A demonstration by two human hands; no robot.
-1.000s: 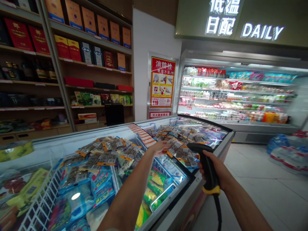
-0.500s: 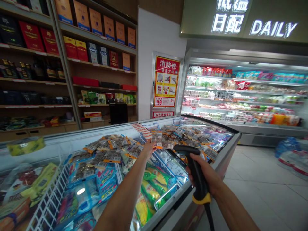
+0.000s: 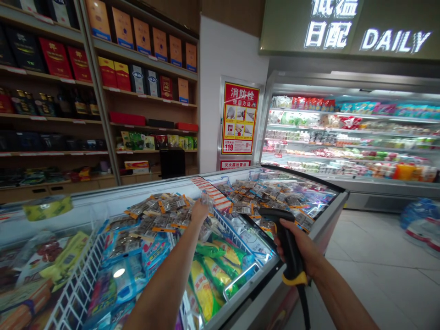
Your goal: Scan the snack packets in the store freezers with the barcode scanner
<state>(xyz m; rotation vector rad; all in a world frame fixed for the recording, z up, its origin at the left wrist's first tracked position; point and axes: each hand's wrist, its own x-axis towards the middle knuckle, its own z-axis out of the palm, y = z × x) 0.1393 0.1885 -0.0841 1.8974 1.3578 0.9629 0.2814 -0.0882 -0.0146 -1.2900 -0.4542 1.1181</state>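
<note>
My right hand (image 3: 302, 247) is wrapped round the grip of a black and yellow barcode scanner (image 3: 290, 250). Its head points left over the freezer edge, and a cable hangs below. My left hand (image 3: 200, 211) reaches over the chest freezer with its fingers closed on a small clear packet (image 3: 207, 200), blurred and partly hidden by the fingers. Just left of that hand lies a pile of small brown packets (image 3: 163, 213) with orange edges. A second pile of similar packets (image 3: 264, 195) lies to the right on the glass lid.
White wire baskets (image 3: 74, 279) inside the freezer (image 3: 330, 215) hold blue bags and green-yellow corn bags (image 3: 206, 279). Boxed goods fill wooden shelves (image 3: 147, 98) at the back left. A lit refrigerated display (image 3: 350, 137) stands at the right, with wrapped bottles (image 3: 421, 220) on the floor.
My left hand has moved left with its packet, from in front of the scanner to beside the left pile. The scanner stays in my right hand; the view has shifted slightly.
</note>
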